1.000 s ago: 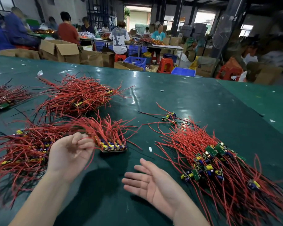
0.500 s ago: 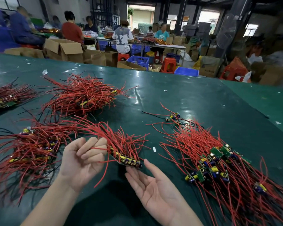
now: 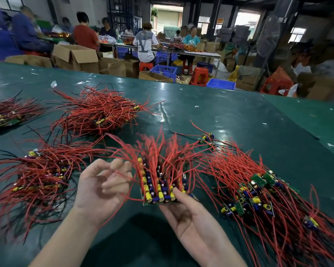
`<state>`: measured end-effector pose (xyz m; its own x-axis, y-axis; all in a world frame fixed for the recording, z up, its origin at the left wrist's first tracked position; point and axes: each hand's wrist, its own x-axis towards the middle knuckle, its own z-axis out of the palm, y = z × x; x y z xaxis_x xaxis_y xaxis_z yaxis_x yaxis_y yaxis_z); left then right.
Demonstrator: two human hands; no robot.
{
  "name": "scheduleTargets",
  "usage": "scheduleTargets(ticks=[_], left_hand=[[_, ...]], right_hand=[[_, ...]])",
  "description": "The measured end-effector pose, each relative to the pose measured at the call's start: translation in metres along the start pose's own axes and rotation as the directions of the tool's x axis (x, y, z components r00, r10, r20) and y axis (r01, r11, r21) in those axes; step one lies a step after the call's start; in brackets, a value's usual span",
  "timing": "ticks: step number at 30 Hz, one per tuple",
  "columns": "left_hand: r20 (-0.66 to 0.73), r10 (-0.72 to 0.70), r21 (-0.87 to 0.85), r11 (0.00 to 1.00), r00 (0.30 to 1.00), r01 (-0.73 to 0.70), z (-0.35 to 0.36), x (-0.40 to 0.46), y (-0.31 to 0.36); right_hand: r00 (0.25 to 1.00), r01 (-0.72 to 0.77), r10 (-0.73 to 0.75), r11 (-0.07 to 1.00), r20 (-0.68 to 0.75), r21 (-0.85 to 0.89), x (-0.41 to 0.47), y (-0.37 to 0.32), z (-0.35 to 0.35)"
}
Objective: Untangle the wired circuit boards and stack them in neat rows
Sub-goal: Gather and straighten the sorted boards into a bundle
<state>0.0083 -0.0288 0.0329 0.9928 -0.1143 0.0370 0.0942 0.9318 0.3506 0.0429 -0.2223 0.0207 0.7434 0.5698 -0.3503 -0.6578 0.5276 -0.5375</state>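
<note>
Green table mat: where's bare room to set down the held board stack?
Bare mat spans the far centre, beyond the held stack, between the far-left pile and the right edge. Another bare patch lies just below the stack, between both forearms. Crowded: left pile and right tangle.

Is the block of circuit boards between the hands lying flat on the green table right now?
No. The block of circuit boards is lifted and tilted, its near edge held by the right hand, while the left hand holds its red wires.
</note>
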Motion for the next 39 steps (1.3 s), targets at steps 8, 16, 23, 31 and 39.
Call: scheduleTargets(ticks=[8, 16, 23, 31, 39], left_hand=[[-0.153, 0.535, 0.977, 0.208, 0.831, 0.046, -0.014, 0.018, -0.017], [-0.131, 0.157, 0.746, 0.666, 0.979, -0.007, -0.015, 0.014, -0.019], [-0.167, 0.201, 0.687, 0.726, 0.965, -0.032, -0.004, 0.012, -0.025], [-0.170, 0.182, 0.724, 0.690, 0.969, -0.003, -0.002, 0.014, -0.026], [-0.306, 0.178, 0.784, 0.605, 0.935, 0.141, -0.010, 0.012, -0.022]], right_hand=[[0.954, 0.301, -0.298, 0.949, 0.037, -0.098, -0.003, -0.014, -0.001], [0.959, 0.282, -0.282, 0.944, 0.023, -0.170, -0.004, -0.017, -0.003], [0.960, 0.278, -0.266, 0.940, 0.084, -0.199, -0.009, -0.022, -0.001], [0.965, 0.261, -0.251, 0.944, 0.071, -0.204, -0.010, -0.025, 0.001], [0.969, 0.245, -0.230, 0.933, 0.088, -0.264, -0.010, -0.030, -0.002]])
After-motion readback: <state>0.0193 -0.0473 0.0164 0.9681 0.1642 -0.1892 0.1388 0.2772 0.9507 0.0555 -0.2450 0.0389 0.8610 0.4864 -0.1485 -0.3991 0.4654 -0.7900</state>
